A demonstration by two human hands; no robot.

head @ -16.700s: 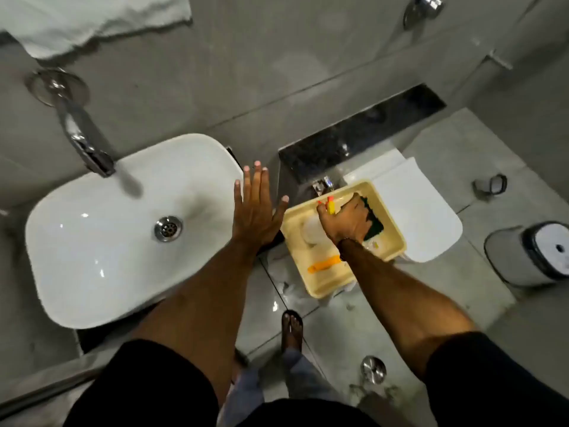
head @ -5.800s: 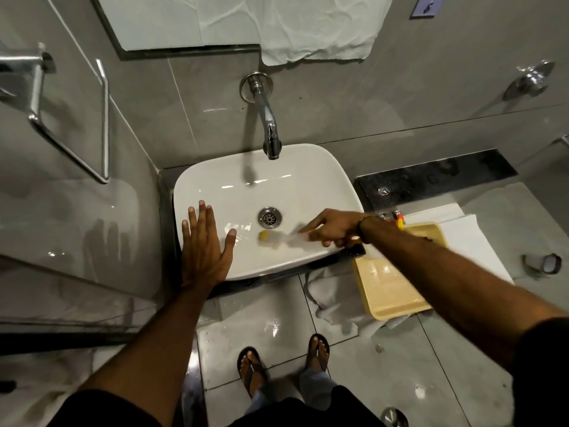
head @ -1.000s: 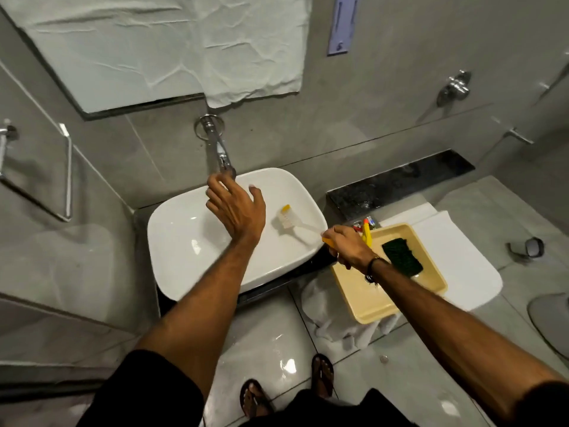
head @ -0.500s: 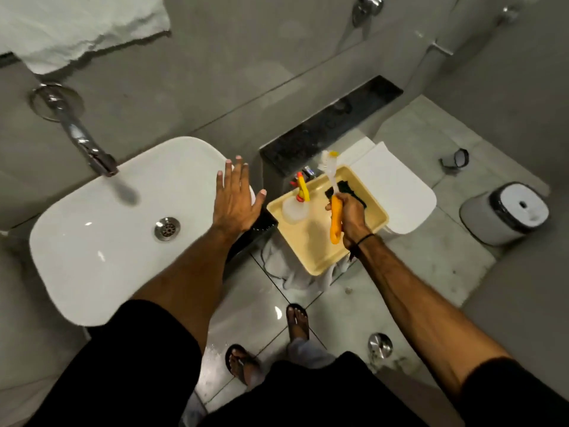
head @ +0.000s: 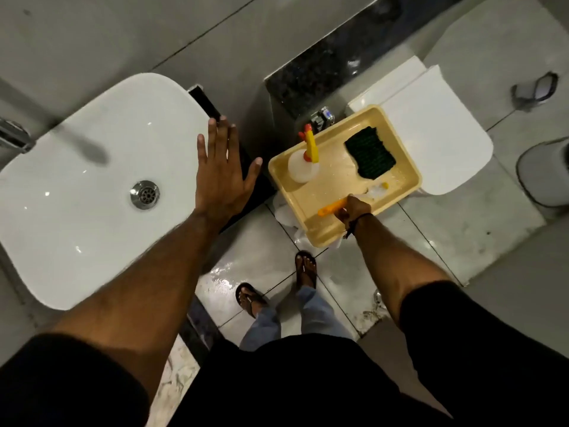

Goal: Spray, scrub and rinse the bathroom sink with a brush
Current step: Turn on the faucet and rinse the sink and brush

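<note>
The white sink (head: 77, 192) fills the left of the view, its metal drain (head: 144, 194) in the middle and the tap (head: 12, 138) at the left edge. My left hand (head: 223, 177) rests flat with spread fingers on the sink's right rim. My right hand (head: 352, 211) grips the orange handle of the brush (head: 332, 208), which lies low in the yellow tray (head: 311, 229), bristle head toward the tray's right side. A spray bottle (head: 303, 163) with a yellow and red nozzle stands in the tray, beside a dark green scouring pad (head: 371, 152).
The tray sits over a closed white toilet lid (head: 437, 131). A dark stone ledge (head: 332, 53) runs behind it. A round bin (head: 545, 174) stands at the right edge. The floor tiles (head: 255, 263) are wet, with my sandalled feet on them.
My right hand has lowered the brush from upright above the tray down into the tray. My left hand has stayed on the sink's right rim. The view has tilted further down.
</note>
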